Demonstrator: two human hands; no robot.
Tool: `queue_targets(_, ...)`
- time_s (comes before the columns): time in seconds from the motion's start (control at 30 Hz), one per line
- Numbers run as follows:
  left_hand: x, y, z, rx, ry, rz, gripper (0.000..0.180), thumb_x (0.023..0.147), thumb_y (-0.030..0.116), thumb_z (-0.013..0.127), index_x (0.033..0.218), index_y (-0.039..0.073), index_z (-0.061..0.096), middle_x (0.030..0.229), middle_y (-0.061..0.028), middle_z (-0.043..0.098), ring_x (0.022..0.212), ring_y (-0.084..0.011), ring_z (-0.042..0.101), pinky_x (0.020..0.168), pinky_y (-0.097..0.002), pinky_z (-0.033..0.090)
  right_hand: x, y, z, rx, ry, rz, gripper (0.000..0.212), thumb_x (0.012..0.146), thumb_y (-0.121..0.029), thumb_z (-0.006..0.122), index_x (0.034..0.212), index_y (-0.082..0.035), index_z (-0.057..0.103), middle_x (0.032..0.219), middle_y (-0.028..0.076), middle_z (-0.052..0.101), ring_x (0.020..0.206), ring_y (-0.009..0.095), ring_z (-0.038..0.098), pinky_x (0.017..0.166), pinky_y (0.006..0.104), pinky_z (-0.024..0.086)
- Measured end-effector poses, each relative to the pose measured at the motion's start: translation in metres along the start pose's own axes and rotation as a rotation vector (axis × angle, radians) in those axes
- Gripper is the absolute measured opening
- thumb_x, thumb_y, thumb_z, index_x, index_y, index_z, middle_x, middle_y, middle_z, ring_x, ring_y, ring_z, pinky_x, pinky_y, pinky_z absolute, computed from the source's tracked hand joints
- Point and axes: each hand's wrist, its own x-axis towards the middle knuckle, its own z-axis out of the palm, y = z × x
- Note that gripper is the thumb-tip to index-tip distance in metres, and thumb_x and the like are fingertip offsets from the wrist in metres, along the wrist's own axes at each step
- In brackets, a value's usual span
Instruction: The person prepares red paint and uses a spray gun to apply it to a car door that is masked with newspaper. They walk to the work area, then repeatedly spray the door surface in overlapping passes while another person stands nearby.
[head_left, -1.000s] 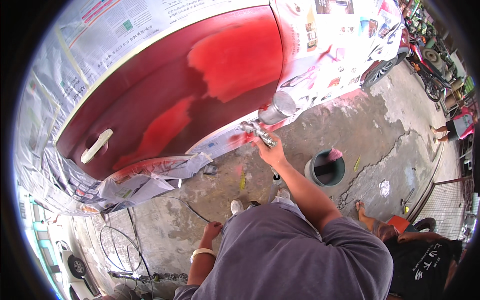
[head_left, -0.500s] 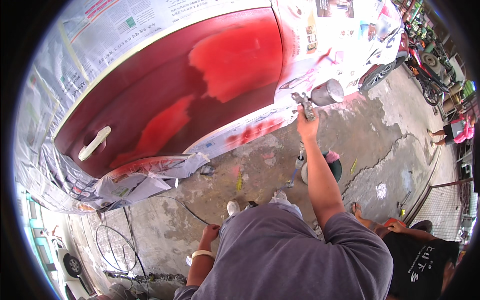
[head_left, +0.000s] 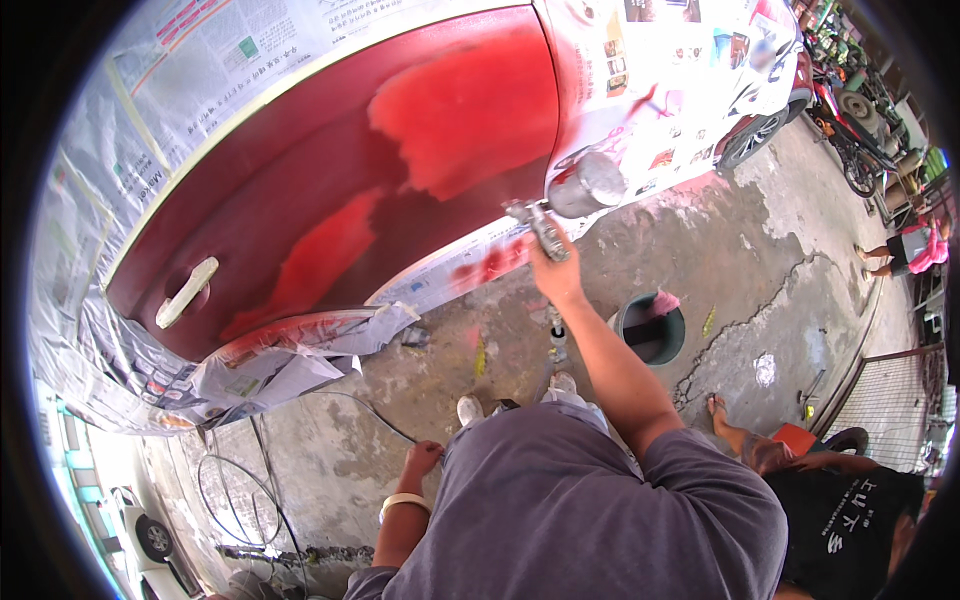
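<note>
The right hand [head_left: 556,274] grips the spray gun [head_left: 546,234], well apart from the left hand [head_left: 424,457], whose grip I cannot tell.

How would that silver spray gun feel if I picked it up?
The spray gun would probably feel heavy for its size, because it looks like shiny metal. It might tip toward its big round cup, which sticks out beyond the right hand. The cup looks stiff too, so it probably wouldn't squash.
</note>
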Motion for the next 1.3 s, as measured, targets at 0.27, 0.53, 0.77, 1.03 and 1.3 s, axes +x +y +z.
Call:
queue_targets(0.27, 0.009, -0.015, 0.010, 0.011, 0.005, 0.010, 0.030, 0.086, 0.033, 0.073, 0.106, 0.011, 0.078, 0.097, -0.0124, 0.076, 0.091, -0.0257, 0.074, 0.083, -0.0369, 0.057, 0.001, -0.030, 0.003, 0.121, -0.255, 0.318, 0.045, 0.096, -0.026, 0.072, 0.131, -0.001, 0.062, 0.092, 0.001, 0.068, 0.080, 0.006, 0.057, 0.073, 0.0259, 0.050)
queue_targets(0.53, 0.004, -0.017, 0.015, -0.011, 0.002, -0.028, 0.029, 0.086, 0.034, 0.072, 0.104, 0.013, 0.078, 0.099, -0.0119, 0.076, 0.093, -0.0264, 0.073, 0.085, -0.0378, 0.056, 0.069, 0.030, -0.072, -0.102, 0.140, -0.010, 0.030, 0.096, -0.026, 0.072, 0.108, 0.000, 0.066, 0.072, -0.003, 0.060, 0.066, 0.007, 0.054, 0.058, 0.0267, 0.044)
queue_targets(0.77, 0.005, -0.023, 0.017, -0.030, -0.019, -0.011, 0.030, 0.085, 0.034, 0.072, 0.105, 0.013, 0.078, 0.100, -0.0113, 0.076, 0.095, -0.0264, 0.073, 0.086, -0.0377, 0.056, 0.076, 0.014, -0.074, -0.301, 0.402, -0.167, 0.048, 0.096, -0.020, 0.070, 0.137, 0.001, 0.056, 0.104, 0.017, 0.071, 0.093, 0.017, 0.066, 0.083, 0.0323, 0.052)
queue_targets(1.03, 0.013, -0.019, 0.006, 0.022, -0.001, 0.027, 0.028, 0.087, 0.033, 0.071, 0.104, 0.012, 0.078, 0.089, -0.0117, 0.076, 0.085, -0.0230, 0.074, 0.081, -0.0366, 0.057, 0.025, -0.019, -0.017, -0.080, 0.041, 0.044, 0.047, 0.097, -0.025, 0.070, 0.135, -0.001, 0.058, 0.111, 0.010, 0.071, 0.104, 0.014, 0.064, 0.093, 0.0317, 0.050)
queue_targets(1.3, 0.028, -0.043, 0.008, 0.062, -0.017, 0.098, 0.029, 0.086, 0.034, 0.069, 0.104, 0.014, 0.078, 0.098, -0.0123, 0.075, 0.094, -0.0277, 0.073, 0.085, -0.0391, 0.056, -0.036, -0.068, 0.017, 0.125, -0.382, 0.375, 0.042, 0.098, -0.022, 0.069, 0.134, -0.002, 0.059, 0.083, 0.000, 0.067, 0.068, 0.005, 0.059, 0.064, 0.0242, 0.048)
